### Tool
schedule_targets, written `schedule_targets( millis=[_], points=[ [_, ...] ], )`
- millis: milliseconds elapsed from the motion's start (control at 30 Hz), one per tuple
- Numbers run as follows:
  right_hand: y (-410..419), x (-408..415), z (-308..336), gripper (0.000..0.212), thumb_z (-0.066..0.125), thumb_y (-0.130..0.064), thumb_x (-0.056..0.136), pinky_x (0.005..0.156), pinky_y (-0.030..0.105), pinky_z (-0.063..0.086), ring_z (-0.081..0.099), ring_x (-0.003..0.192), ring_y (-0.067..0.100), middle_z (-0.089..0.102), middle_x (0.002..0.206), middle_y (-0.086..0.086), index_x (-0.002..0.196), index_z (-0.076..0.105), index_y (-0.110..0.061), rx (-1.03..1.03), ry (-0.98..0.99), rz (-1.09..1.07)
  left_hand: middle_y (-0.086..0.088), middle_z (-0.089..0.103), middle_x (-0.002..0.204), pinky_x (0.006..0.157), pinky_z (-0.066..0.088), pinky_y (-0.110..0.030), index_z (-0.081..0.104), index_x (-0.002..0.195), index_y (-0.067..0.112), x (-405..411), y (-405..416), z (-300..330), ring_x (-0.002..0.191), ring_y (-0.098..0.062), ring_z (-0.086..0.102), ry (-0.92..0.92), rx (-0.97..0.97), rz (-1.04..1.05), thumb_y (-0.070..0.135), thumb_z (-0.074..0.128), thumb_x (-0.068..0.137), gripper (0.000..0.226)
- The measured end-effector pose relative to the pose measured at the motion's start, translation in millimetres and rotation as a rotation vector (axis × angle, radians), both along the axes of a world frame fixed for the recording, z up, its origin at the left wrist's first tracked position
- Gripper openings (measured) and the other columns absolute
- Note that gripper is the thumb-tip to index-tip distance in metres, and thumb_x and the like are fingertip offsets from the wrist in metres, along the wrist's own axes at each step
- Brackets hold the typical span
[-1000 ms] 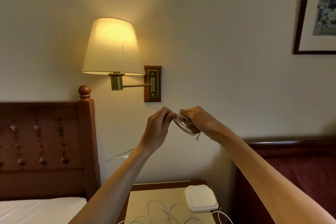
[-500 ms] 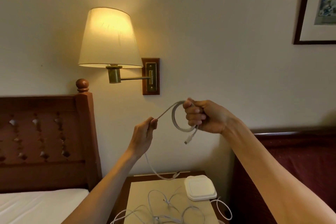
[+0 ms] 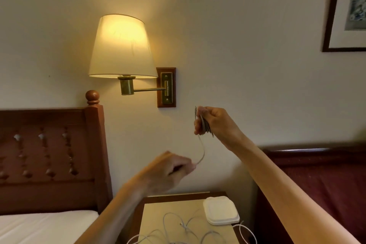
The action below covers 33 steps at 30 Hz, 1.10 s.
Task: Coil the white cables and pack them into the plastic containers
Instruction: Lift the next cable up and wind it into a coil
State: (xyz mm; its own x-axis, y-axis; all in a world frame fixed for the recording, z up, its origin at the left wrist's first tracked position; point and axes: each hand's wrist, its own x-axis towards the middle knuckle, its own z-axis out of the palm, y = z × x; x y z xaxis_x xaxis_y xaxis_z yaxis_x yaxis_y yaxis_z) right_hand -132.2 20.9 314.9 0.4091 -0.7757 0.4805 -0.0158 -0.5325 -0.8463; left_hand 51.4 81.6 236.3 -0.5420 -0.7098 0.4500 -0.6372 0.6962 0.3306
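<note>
The coiled loops of the white cable (image 3: 203, 125) are gripped in the curled right hand (image 3: 213, 123) while the loose tail below it is pinched by the blurred left hand (image 3: 170, 168), and each wrap is best laid evenly, kept taut, untwisted.

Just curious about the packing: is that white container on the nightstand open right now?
No, the white container sits on the nightstand with its lid down, loose cables beside it.
</note>
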Motion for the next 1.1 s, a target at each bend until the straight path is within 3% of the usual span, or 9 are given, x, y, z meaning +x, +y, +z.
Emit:
schedule_targets(
  millis=[167,367,433,567,633,700,767,933,1100],
  points=[
    [11,8,-8,0.034,0.041,-0.028,0.104,0.058,0.019,0.05,0.063,0.054,0.014,0.066,0.063,0.005,0.083,0.06,-0.008,-0.095,0.17,-0.016,0.011,0.042,0.053,0.049,0.033,-0.021,0.052,0.074,0.028,2,0,37,0.045,-0.013,0.043,0.161,-0.259,-0.033,0.035,0.043,0.101,0.03],
    [22,9,-8,0.039,0.037,-0.027,0.105,0.051,0.021,0.039,0.041,0.046,0.01,0.048,0.052,-0.004,0.076,0.058,-0.012,-0.048,0.147,0.053,0.009,0.051,0.064,0.053,0.04,-0.025,0.058,0.084,0.014,7,-21,46,0.057,-0.012,0.05,0.344,-0.524,0.158,0.038,0.042,0.101,0.033],
    [22,9,-7,0.041,0.035,-0.027,0.106,0.048,0.022,0.033,0.034,0.045,0.009,0.041,0.05,-0.007,0.075,0.057,-0.012,0.017,0.123,0.063,0.009,0.054,0.073,0.057,0.041,-0.022,0.058,0.087,0.014,4,-24,44,0.063,-0.012,0.052,0.414,-0.49,0.169,0.035,0.047,0.1,0.027],
    [20,8,-8,0.043,0.032,-0.025,0.107,0.045,0.022,0.024,0.025,0.044,0.01,0.033,0.05,-0.005,0.073,0.055,-0.011,0.163,0.072,0.083,0.011,0.062,0.095,0.066,0.05,-0.028,0.058,0.118,0.02,-3,-23,42,0.073,-0.018,0.06,0.487,-0.228,0.195,0.041,0.046,0.098,0.031],
    [19,6,-7,0.045,0.031,-0.024,0.106,0.044,0.022,0.024,0.024,0.044,0.009,0.032,0.049,-0.006,0.069,0.053,-0.011,0.217,0.056,0.097,0.019,0.065,0.081,0.067,0.043,-0.015,0.067,0.106,0.02,-8,-20,43,0.073,-0.004,0.058,0.554,-0.004,0.111,0.033,0.042,0.102,0.028],
    [19,5,-7,0.046,0.03,-0.022,0.106,0.043,0.021,0.024,0.023,0.043,0.01,0.031,0.048,-0.006,0.067,0.052,-0.012,0.276,0.028,0.119,0.011,0.06,0.073,0.068,0.038,-0.019,0.068,0.091,0.013,-10,-18,43,0.07,-0.008,0.05,0.637,0.161,0.049,0.035,0.041,0.102,0.037],
    [19,5,-8,0.045,0.028,-0.022,0.107,0.043,0.021,0.024,0.022,0.044,0.01,0.03,0.049,-0.006,0.068,0.05,-0.012,0.343,-0.008,0.158,0.001,0.05,0.071,0.066,0.036,-0.023,0.061,0.085,0.004,-12,-18,42,0.068,-0.013,0.043,0.694,0.176,0.056,0.042,0.041,0.1,0.045],
    [19,5,-11,0.045,0.025,-0.028,0.108,0.043,0.021,0.026,0.022,0.045,0.01,0.028,0.052,-0.005,0.075,0.05,-0.011,0.502,-0.079,0.305,0.009,0.042,0.062,0.06,0.035,-0.015,0.057,0.085,-0.002,-17,-21,36,0.063,-0.007,0.039,0.74,0.058,0.123,0.04,0.039,0.101,0.049],
    [18,4,-13,0.047,0.027,-0.021,0.106,0.039,0.021,0.025,0.021,0.041,0.01,0.028,0.047,-0.006,0.063,0.045,-0.017,0.48,-0.062,0.161,0.006,0.052,0.063,0.058,0.036,-0.021,0.07,0.084,0.019,-6,-25,20,0.061,-0.013,0.042,0.716,0.11,0.09,0.037,0.043,0.101,0.036]
  ],
)
